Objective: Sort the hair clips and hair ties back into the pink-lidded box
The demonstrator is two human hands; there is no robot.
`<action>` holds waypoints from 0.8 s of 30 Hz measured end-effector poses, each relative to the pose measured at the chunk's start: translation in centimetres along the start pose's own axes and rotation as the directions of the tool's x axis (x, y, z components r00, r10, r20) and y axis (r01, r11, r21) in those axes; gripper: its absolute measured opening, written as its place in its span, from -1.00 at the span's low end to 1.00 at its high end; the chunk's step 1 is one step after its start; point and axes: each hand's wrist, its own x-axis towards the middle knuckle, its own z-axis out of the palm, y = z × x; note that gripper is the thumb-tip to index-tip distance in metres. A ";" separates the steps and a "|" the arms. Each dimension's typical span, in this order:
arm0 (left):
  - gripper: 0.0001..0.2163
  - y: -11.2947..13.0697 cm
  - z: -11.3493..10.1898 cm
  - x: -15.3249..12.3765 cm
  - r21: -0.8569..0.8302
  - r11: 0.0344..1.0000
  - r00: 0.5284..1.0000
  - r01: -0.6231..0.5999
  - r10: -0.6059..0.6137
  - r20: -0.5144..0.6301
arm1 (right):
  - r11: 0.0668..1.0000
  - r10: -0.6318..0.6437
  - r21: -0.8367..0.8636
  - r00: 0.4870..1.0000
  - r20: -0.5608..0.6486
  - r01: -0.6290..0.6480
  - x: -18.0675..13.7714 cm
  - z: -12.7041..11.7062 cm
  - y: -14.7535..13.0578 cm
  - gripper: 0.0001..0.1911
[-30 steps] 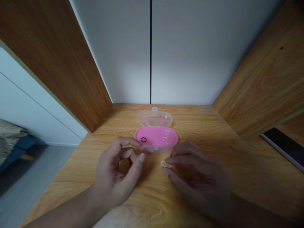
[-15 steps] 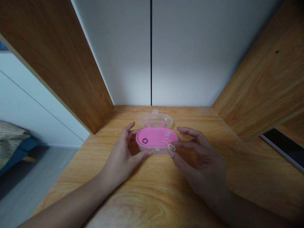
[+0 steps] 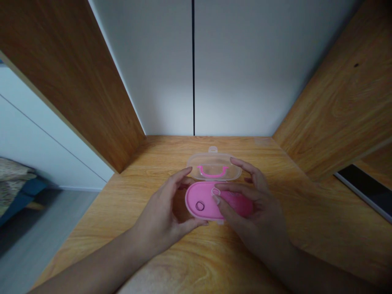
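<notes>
A small pink oval case (image 3: 203, 196) with a clear hinged lid (image 3: 213, 167) stands open on the wooden desk (image 3: 196, 253). My left hand (image 3: 167, 220) grips the case's left end between thumb and fingers. My right hand (image 3: 251, 212) reaches over the case's right half, thumb and forefinger pinched on a small clear ring (image 3: 215, 191) just above the pink tray. A dark ring (image 3: 200, 206) lies inside the case on its left side. My right hand hides the right half of the tray.
Wooden side panels (image 3: 70, 81) rise on both sides of the desk, with a white wall (image 3: 245, 73) behind. A dark flat phone or tablet (image 3: 366, 190) lies at the right edge. Floor and a blue seat (image 3: 18, 192) show at far left.
My right hand picked the clear ring off the desk and carried it over the case. My left hand took hold of the case, which has shifted nearer to me and a little right.
</notes>
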 end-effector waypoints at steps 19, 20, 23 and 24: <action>-0.21 -1.0 0.4 0.6 -0.271 0.949 0.972 0.162 -0.201 -0.120 | 0.726 0.130 0.635 0.959 0.253 -0.266 0.6 1.2 1.0 0.10; -0.20 -1.0 0.4 0.6 -0.300 0.937 0.969 0.180 -0.222 -0.112 | 0.730 0.123 0.631 0.959 0.256 -0.262 0.6 1.2 1.0 0.14; -0.16 -1.1 0.3 0.6 -0.309 0.930 0.965 0.201 -0.242 -0.102 | 0.728 0.129 0.632 0.959 0.252 -0.264 0.4 1.3 1.2 0.16; -0.15 -1.1 0.2 0.6 -0.303 0.932 0.966 0.199 -0.238 -0.099 | 0.727 0.141 0.632 0.960 0.244 -0.267 0.4 1.4 1.2 0.16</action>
